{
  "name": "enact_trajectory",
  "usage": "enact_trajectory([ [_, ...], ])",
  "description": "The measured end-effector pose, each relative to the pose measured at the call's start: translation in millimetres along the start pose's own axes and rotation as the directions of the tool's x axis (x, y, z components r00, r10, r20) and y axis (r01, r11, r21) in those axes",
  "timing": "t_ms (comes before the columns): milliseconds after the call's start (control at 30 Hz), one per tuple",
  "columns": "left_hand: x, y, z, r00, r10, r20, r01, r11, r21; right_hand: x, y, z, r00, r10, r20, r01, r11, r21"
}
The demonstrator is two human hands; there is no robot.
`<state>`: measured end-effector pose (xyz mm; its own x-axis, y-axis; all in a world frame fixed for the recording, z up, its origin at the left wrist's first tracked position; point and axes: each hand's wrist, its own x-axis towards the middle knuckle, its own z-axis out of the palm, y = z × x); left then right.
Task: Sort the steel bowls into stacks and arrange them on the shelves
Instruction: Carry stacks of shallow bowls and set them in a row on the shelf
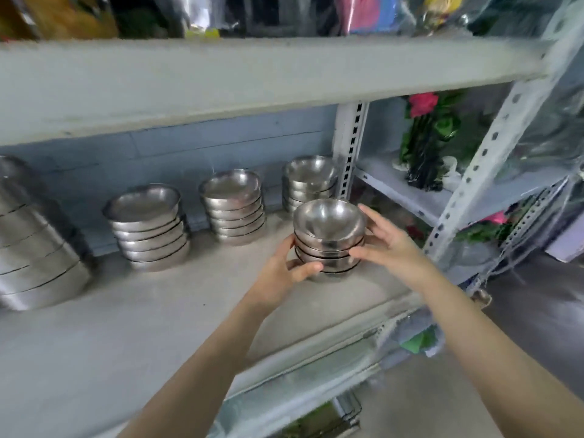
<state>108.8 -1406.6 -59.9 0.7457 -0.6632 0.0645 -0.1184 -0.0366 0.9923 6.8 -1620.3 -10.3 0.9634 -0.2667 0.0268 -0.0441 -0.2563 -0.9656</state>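
A small stack of steel bowls (328, 235) stands on the grey shelf (158, 311) near its right end. My left hand (284, 273) grips the stack's lower left side. My right hand (388, 245) presses against its right side, fingers spread. Behind it, by the back wall, stands another stack of small bowls (309, 181). To the left are two stacks of shallower bowls (234, 207) (148, 226). A tall stack of large bowls (31, 245) stands at the far left edge.
The shelf board above (252, 80) hangs low over the stacks. A white perforated upright (350, 150) borders the shelf on the right. Beyond it, another shelf holds artificial flowers (423, 140). Plastic-wrapped goods lie below and to the right.
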Motion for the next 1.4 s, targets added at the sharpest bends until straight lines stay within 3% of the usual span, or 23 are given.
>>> enact_trajectory([
  [333,20.2,4.7,45.3,0.985,0.08,-0.155,-0.044,0.973,0.228,37.4,21.0,-53.8,0.978,-0.049,0.204,0.043,0.999,0.031],
  [500,19.4,0.6,48.7,0.983,0.07,-0.168,-0.025,0.968,0.252,33.9,26.5,-54.1,0.964,-0.069,0.257,0.04,0.993,0.113],
  [933,19.1,-0.8,48.8,0.978,-0.014,-0.209,0.086,0.936,0.34,34.9,26.7,-54.8,0.955,-0.136,0.265,0.102,0.985,0.139],
  [1400,20.1,3.6,48.8,0.983,-0.041,-0.179,0.104,0.928,0.357,33.0,31.3,-54.1,0.956,-0.149,0.253,0.114,0.982,0.15],
])
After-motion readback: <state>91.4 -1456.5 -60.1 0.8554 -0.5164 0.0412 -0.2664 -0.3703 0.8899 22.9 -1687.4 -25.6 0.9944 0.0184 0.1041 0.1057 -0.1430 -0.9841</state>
